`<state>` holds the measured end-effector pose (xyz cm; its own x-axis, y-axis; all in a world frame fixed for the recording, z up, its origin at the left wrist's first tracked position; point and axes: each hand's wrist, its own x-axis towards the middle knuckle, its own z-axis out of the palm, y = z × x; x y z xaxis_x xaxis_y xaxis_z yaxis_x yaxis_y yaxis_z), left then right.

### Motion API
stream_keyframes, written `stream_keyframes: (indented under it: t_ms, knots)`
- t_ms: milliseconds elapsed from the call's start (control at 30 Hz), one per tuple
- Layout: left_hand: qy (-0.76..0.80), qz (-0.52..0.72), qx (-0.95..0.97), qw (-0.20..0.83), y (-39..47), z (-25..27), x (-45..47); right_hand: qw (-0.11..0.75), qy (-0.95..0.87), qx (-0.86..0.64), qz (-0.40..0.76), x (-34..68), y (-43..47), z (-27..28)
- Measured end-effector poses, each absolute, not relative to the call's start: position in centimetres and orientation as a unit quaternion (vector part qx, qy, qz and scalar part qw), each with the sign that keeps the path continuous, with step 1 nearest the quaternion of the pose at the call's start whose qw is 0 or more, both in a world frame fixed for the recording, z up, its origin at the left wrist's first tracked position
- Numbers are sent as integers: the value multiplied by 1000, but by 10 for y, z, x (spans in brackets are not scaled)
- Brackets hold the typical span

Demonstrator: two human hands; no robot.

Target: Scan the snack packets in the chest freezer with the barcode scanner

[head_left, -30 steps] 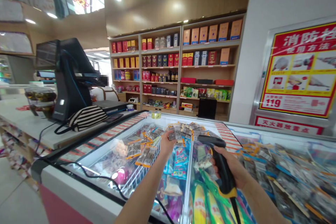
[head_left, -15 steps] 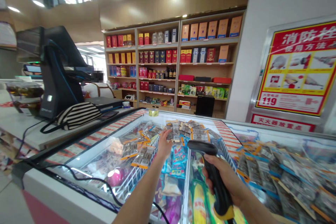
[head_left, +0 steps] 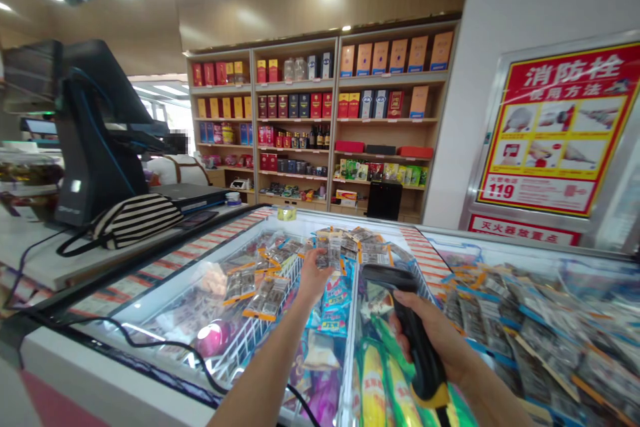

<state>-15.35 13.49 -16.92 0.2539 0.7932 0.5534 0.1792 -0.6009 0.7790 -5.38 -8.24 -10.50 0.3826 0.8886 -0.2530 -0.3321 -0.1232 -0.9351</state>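
My left hand is closed on a small clear packet with dark contents, tilted up over the glass top of the freezer. More orange-edged packets lie on the glass to its left, and another pile lies just behind. My right hand is wrapped round the grip of a black barcode scanner with a yellow base, its head pointing left toward the packet. Blue bags and yellow-green bags show through the glass below.
A black cable runs across the freezer's near left side. On the left counter stand a checkout screen and a striped pouch. Many packets cover the right side. Shelves of boxes line the back; a person sits behind the counter.
My left hand has lifted a packet off the pile and tilted it up. The scanner in my right hand has shifted slightly to the right. The view has turned a little right.
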Motion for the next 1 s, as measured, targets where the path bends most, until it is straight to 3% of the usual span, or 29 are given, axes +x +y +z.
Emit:
stream_keyframes:
  t_ms: [1000]
  knots:
    - [309,473,770,297,116,-157,-151,630,-209,-529,528,-56,-85,-102]
